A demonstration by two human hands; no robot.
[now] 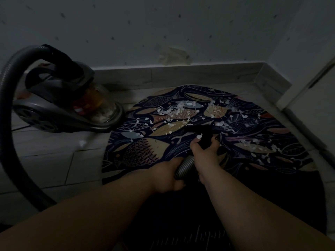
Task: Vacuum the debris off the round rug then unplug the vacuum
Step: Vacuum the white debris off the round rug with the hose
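hose (20,58): I see a dark ribbed tube arching from the top of the vacuum, out to the left edge of my feed and back down across the floor.
vacuum (59,105): a dark canister standing on the tiled floor (54,160), just off the rug's far-left edge, its clear bin turned toward the rug.
round rug (145,151): dark with a fish and leaf pattern, lying in the corner of the room; its near edge is lost in shadow under the forearms.
left hand (166,180): fingers curled round the grey ribbed end of the hose, over the rug's near middle.
right hand (204,149): just ahead of the left, wrapped round the black nozzle (204,137); the nozzle points down at the rug's middle, but I cannot tell if it touches.
debris (174,110): white scraps in a band across the rug's far half, thinning toward the right edge; 1 scrap sits against the nozzle.
baseboard (181,73): a pale strip along the far wall, turning the corner past the rug's far-right edge.
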